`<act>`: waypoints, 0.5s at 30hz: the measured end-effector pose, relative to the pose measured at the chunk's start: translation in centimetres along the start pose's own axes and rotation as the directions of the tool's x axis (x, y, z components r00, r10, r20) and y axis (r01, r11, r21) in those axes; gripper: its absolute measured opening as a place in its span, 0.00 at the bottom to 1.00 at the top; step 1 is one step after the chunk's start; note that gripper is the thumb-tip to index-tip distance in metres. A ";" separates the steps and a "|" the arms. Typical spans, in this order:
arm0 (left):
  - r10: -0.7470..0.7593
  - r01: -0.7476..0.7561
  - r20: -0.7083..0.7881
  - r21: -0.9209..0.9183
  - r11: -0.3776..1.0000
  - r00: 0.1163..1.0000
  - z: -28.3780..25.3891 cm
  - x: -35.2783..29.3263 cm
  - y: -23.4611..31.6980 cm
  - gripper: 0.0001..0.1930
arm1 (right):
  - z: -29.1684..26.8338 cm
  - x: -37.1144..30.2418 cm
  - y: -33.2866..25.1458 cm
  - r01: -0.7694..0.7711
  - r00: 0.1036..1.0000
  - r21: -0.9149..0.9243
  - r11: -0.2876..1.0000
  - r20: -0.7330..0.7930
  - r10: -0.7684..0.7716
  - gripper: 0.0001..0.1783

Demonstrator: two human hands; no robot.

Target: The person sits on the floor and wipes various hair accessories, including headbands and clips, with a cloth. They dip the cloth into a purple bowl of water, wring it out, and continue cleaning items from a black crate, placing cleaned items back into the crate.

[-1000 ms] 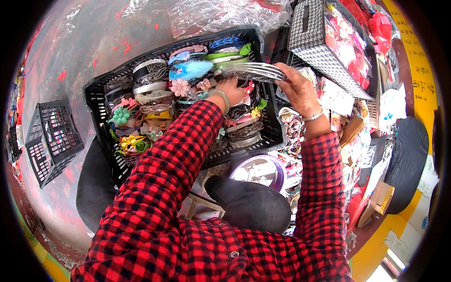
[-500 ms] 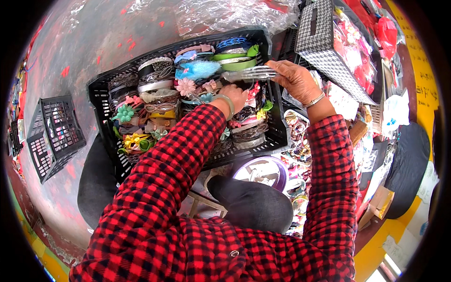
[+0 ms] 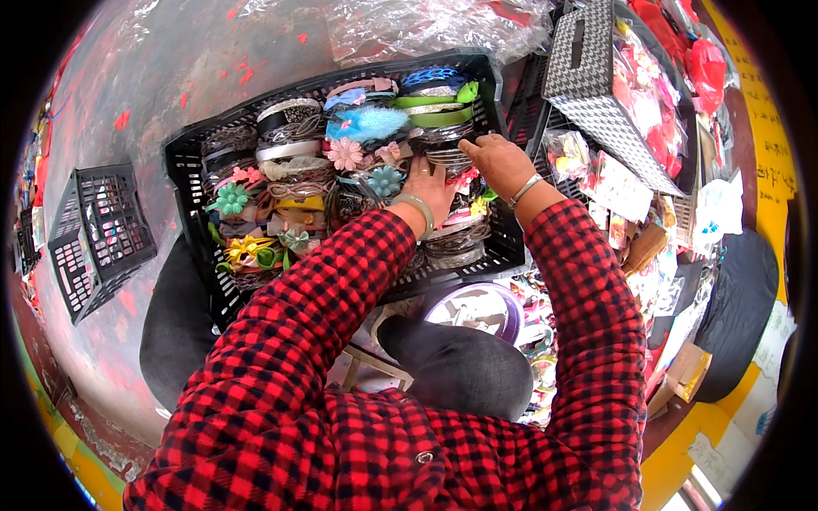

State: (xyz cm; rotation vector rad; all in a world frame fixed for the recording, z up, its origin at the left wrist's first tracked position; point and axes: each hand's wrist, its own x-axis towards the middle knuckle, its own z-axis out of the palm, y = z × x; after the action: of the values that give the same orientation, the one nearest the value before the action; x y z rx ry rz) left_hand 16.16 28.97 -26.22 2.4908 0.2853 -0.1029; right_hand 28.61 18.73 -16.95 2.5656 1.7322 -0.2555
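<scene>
A black plastic crate (image 3: 186,183) holds rows of headbands with flowers, bows and a blue feathery piece (image 3: 368,123). My left hand (image 3: 429,183), with a bangle on the wrist, rests inside the crate among the headbands at its right half. My right hand (image 3: 497,159) is down in the crate next to it, fingers closed on a bunch of silver headbands (image 3: 446,153) standing in the row. Both red and black checked sleeves reach up from the lower edge.
A smaller empty black crate (image 3: 94,234) sits on the floor at far left. A houndstooth box (image 3: 596,77) and packets of hair accessories crowd the right side. A purple round container (image 3: 477,308) lies below the crate, clear plastic wrap (image 3: 417,25) above it.
My right hand brought the silver headbands from above the crate's right edge down into the row inside it. My left hand shifted slightly down among the headbands.
</scene>
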 end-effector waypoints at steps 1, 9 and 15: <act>-0.023 0.023 0.017 -0.010 1.000 1.000 -0.2 -0.3 0.4 0.30 | 1.0 0.0 0.1 -0.035 0.999 0.020 0.999 0.017 0.035 0.15; -0.070 0.079 0.066 -0.150 0.986 0.995 -1.7 -0.1 0.5 0.21 | 6.3 2.2 0.6 -0.223 0.975 0.145 0.964 0.054 0.217 0.19; 0.148 -0.149 -0.028 -0.358 0.922 0.989 -5.4 -0.8 0.9 0.12 | 2.7 1.5 -3.6 -0.327 0.931 -0.138 0.935 0.124 0.344 0.26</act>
State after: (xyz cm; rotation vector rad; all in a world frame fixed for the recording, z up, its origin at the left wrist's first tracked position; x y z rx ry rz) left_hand 15.59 31.36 -21.27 2.1373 0.1016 0.0132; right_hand 25.58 21.16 -19.59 2.6258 1.1960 -0.3095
